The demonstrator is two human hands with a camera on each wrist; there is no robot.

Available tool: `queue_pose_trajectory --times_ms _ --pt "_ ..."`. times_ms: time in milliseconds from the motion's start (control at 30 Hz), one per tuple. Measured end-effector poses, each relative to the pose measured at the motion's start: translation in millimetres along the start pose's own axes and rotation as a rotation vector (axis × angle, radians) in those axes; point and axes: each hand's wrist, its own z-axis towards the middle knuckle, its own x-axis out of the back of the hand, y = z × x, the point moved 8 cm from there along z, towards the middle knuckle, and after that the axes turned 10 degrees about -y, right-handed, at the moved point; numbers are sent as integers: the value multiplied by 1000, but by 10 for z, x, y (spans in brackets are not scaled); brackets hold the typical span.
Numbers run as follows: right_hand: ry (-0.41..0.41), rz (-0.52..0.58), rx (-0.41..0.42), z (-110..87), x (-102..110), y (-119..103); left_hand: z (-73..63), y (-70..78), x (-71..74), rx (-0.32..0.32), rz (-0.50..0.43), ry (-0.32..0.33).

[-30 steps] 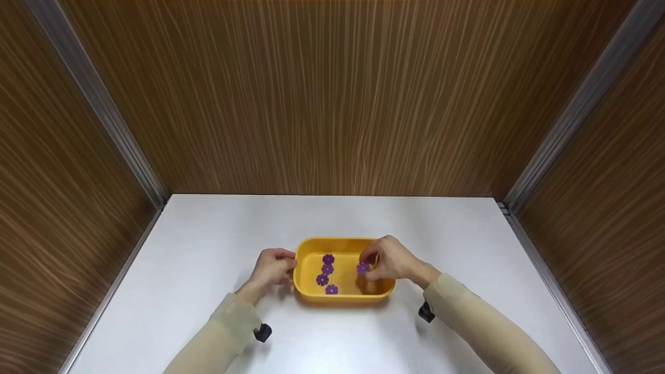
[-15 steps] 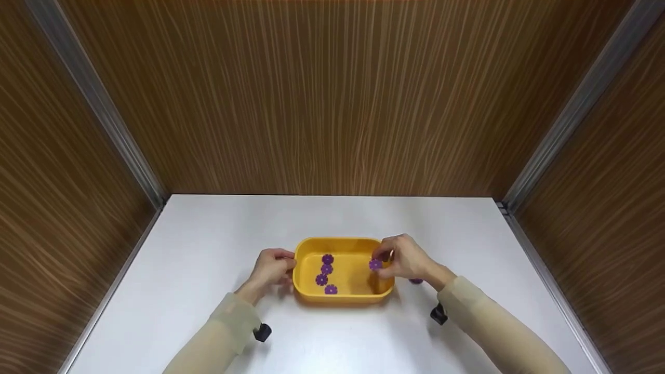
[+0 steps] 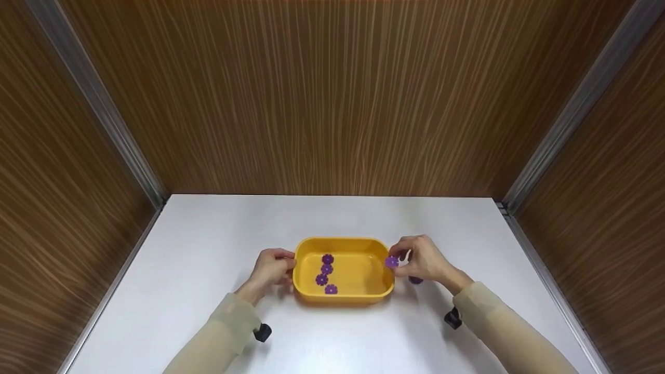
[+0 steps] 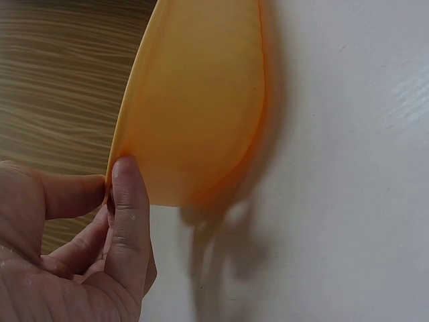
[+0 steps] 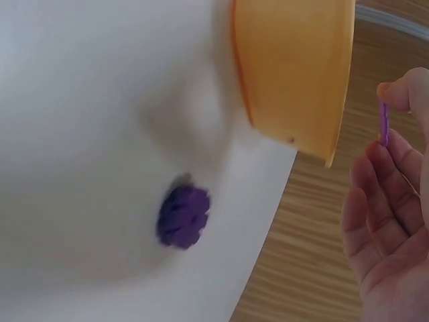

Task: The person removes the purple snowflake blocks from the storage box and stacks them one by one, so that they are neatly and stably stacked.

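A yellow plastic tray (image 3: 343, 299) with rounded corners sits on the white table. Several purple flower-shaped discs (image 3: 321, 279) lie in its left half. My left hand (image 3: 271, 267) holds the tray's left end, thumb and fingers at the rim in the left wrist view. Between thumb and fingertips, my right hand (image 3: 423, 259) pinches one purple flower-shaped disc (image 3: 391, 262) by its edges, over the tray's right rim. The right wrist view shows this disc (image 5: 383, 122) edge-on. Below that hand, a small stack of dark purple flower-shaped discs (image 5: 184, 217) rests on the table.
The white table (image 3: 234, 223) is enclosed by wood-grain panels (image 3: 332, 98) at the back and both sides. Grey metal strips (image 3: 98, 98) run along the corners. Each wrist wears a small black camera block (image 3: 262, 333) on its inner side.
My right hand has moved right from inside the tray to its right rim, carrying the pinched disc. The stack on the table has come into view. My left hand stays at the tray.
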Motion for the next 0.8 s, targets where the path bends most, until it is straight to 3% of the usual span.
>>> queue_pose_trajectory --times_ms 167,400,800 --pt "53 -13 -40 -153 87 141 -4 2 -20 -1 8 -6" --pt "81 -17 -158 -380 130 421 4 3 -24 -2 24 -2" --pt "-7 -24 -347 -630 -34 706 -2 -4 -31 -2 19 -10"
